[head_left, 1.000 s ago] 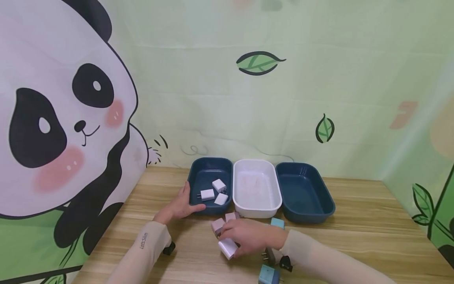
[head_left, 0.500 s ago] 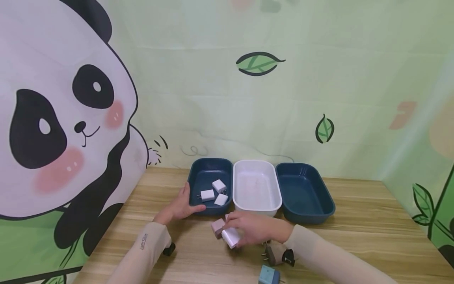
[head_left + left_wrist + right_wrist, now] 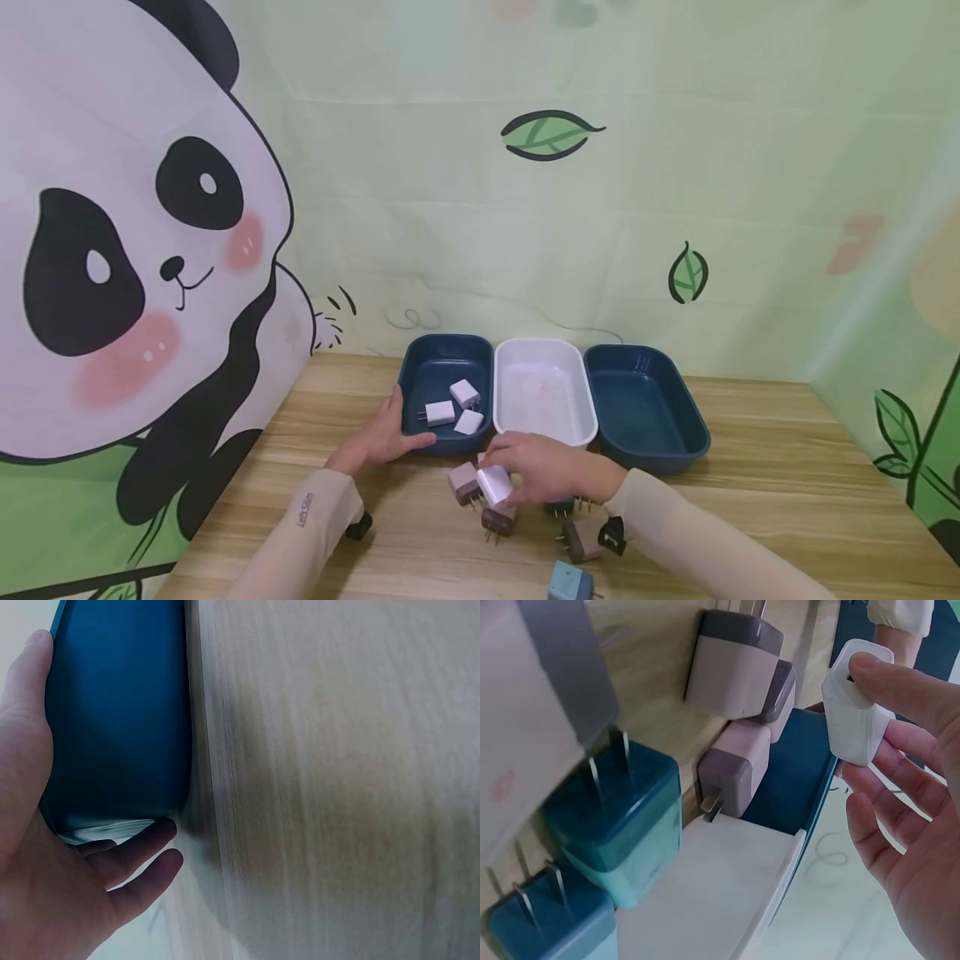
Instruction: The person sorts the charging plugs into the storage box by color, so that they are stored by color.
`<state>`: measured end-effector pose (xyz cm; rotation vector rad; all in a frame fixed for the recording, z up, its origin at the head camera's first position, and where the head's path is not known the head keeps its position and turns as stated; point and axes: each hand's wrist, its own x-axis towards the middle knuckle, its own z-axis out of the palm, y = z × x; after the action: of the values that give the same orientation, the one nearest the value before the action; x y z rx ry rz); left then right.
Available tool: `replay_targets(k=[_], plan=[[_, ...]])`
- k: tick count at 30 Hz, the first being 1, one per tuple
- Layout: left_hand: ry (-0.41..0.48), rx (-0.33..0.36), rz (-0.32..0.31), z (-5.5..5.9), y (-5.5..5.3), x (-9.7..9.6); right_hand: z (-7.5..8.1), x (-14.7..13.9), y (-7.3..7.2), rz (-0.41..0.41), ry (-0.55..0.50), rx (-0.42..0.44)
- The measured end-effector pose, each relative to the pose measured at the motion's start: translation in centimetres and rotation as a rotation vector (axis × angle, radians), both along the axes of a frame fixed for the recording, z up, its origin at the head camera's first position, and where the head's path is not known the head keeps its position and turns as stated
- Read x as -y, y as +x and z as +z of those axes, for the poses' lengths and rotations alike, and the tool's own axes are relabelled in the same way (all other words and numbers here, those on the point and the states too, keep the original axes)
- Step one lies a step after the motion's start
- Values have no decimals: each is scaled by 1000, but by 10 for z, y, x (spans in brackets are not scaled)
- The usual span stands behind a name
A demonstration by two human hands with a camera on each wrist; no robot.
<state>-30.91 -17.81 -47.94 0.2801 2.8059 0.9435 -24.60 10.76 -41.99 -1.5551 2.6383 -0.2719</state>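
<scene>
My right hand (image 3: 551, 467) pinches a white plug-in charger (image 3: 495, 486) between thumb and fingers, in front of the white tray (image 3: 543, 429). In the right wrist view the thumb lies over the charger (image 3: 859, 705). My left hand (image 3: 382, 433) rests at the front left corner of the left dark blue tray (image 3: 450, 447), thumb along the front rim, fingers along the left side. Three white chargers (image 3: 439, 413) lie in that tray. Below the right hand are a pink charger (image 3: 463, 482) and another pink-and-dark charger (image 3: 498, 520), prongs showing.
A second dark blue tray (image 3: 652, 454) stands right of the white one. Nearer on the wooden table lie a brown-and-pink charger (image 3: 582, 540) and a blue charger (image 3: 568, 582). A teal charger (image 3: 622, 817) shows in the right wrist view. A printed cloth (image 3: 450, 208) hangs behind the trays.
My right hand has moved up toward the trays with the white charger, uncovering a pink-and-dark charger below it. The left hand has stayed at the left tray.
</scene>
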Motion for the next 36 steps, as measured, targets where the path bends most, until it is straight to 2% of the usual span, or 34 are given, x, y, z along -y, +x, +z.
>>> replay_targets(k=[7, 17, 25, 31, 36], plan=[[14, -9, -12, -3, -3, 2, 5, -2, -4, -90, -11, 63], [55, -10, -15, -2, -2, 3, 7, -6, -11, -128, -25, 49], [154, -43, -45, -3, -3, 6, 11, -8, -15, -174, -52, 49], [169, 8, -37, -5, -4, 11, 14, -6, -20, -181, -78, 40], [181, 48, -27, -2, -4, 15, 16, -4, -24, -218, -77, 45]])
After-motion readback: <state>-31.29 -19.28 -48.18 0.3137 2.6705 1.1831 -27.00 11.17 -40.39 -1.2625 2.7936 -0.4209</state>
